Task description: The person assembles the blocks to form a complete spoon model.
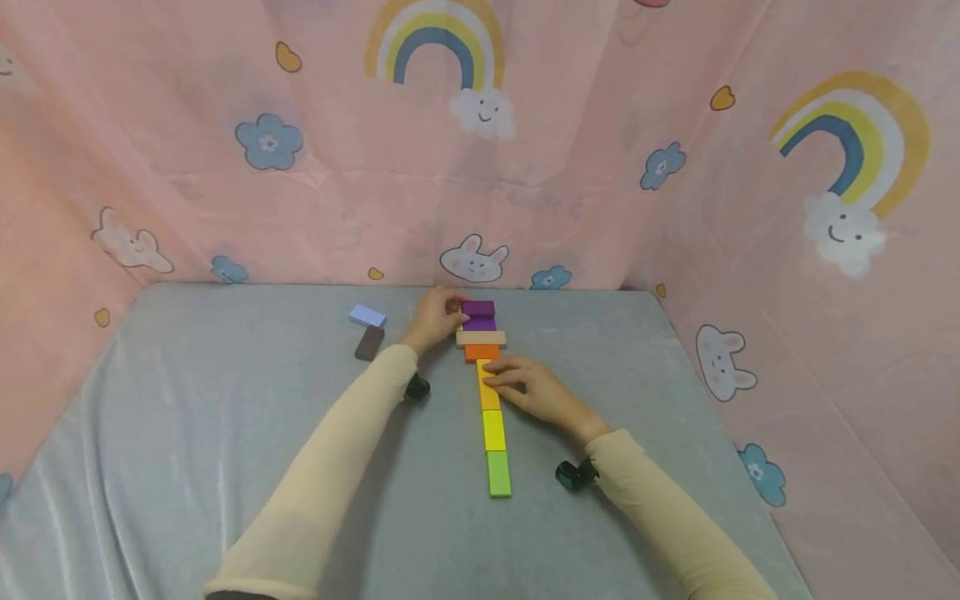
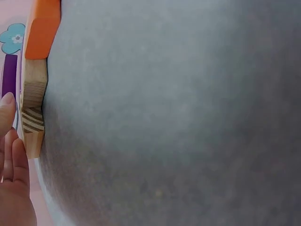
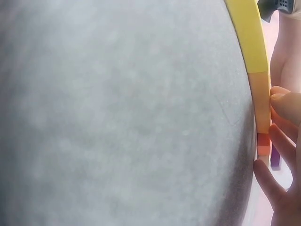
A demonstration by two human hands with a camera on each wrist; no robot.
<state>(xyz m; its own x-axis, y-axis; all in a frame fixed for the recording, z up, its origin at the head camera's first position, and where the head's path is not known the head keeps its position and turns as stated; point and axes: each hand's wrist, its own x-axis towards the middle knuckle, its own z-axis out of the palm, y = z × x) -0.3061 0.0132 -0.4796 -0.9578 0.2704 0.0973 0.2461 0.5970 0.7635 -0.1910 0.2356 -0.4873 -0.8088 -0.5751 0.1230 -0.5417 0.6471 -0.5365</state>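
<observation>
A line of coloured blocks runs down the grey cloth in the head view. My left hand (image 1: 437,317) pinches the left end of a dark purple block (image 1: 477,308) at the far end, beside a violet block (image 1: 481,325). Nearer lie a bare wood block (image 1: 482,338), set crosswise, and an orange block (image 1: 481,353). My right hand (image 1: 543,392) touches the yellow-orange block (image 1: 491,398) with its fingertips, fingers extended. In the left wrist view, the thumb (image 2: 6,113) meets the purple block (image 2: 9,75). A yellow block (image 1: 493,431) and a green block (image 1: 498,475) follow.
Left of the line lie a light blue block (image 1: 367,316) and a dark brown block (image 1: 370,342). The grey cloth (image 1: 225,400) covers the table, and a pink printed curtain (image 1: 337,200) hangs behind it and along the sides.
</observation>
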